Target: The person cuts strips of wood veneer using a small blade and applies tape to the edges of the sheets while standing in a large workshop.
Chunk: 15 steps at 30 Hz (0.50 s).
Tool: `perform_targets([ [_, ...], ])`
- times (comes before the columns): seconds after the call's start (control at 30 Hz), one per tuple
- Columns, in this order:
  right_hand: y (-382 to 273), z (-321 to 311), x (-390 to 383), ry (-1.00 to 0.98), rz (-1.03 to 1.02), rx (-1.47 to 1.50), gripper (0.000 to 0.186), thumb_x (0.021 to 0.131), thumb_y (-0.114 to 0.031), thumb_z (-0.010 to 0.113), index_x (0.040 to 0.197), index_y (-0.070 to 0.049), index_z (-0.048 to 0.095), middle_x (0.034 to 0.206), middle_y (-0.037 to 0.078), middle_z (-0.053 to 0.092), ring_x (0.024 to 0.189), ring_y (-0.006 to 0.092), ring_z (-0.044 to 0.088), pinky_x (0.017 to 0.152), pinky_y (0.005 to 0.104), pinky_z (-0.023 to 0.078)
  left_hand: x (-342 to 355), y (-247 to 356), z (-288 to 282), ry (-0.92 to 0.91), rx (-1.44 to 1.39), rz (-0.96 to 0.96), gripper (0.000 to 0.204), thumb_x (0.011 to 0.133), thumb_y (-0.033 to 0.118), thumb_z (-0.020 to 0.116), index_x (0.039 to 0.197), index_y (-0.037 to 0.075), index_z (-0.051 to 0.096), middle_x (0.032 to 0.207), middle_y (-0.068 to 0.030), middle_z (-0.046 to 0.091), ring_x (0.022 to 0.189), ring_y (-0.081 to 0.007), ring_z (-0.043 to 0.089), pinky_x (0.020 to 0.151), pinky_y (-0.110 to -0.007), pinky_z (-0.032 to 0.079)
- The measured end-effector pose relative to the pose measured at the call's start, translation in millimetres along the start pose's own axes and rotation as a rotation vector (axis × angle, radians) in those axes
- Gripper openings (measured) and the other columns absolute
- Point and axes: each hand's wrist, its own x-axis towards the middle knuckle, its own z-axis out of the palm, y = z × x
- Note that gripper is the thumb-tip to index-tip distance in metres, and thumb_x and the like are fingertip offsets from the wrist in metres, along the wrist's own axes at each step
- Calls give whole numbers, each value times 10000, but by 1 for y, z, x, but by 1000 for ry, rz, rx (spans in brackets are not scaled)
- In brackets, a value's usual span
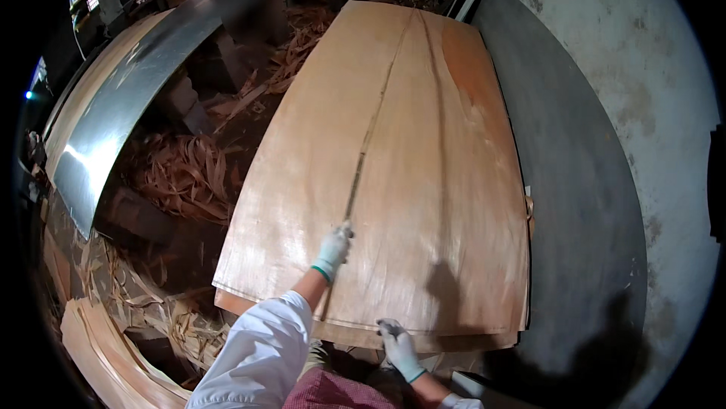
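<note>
A broad stack of pale wood veneer sheets (302, 182) lies before me, with a darker orange patch along its far right side. My left hand (333, 250), in a white glove with a green cuff, is closed around a long thin stick (367, 140). That stick runs from the near edge toward the far end of the stack, and its shadow falls to the right. At the near edge, my right hand (401, 348) wears a similar glove with grey fingertips. Its fingers are curled beside the veneer edge; what they hold, if anything, is too small to make out.
To the left stands a long bench with a shiny metal sheet (128, 106). Wood shavings (185, 178) and blocks cover the floor between. More veneer strips (110, 356) lie at lower left. A dark grey board (575, 159) leans along the pale wall (635, 54) at right.
</note>
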Motion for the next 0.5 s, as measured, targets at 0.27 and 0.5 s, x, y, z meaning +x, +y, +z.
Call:
perform_targets([
  [0.27,22,-10,-103,262,504,-20,203,971,-260,568,961,-69,635,763,-17,602,566,81,500,478,261,399,16,-84,-237,239,303,-373,566,947,598,420,967,70,623,751,-109,641,545,-236,565,449,-387,451],
  [0.5,15,33,-162,193,-98,-479,294,900,-83,550,1178,-30,629,988,203,633,864,355,634,773,408,523,8,-35,-296,302,228,274,335,973,288,487,762,49,592,627,-49,541,513,-182,501,461,-339,424],
])
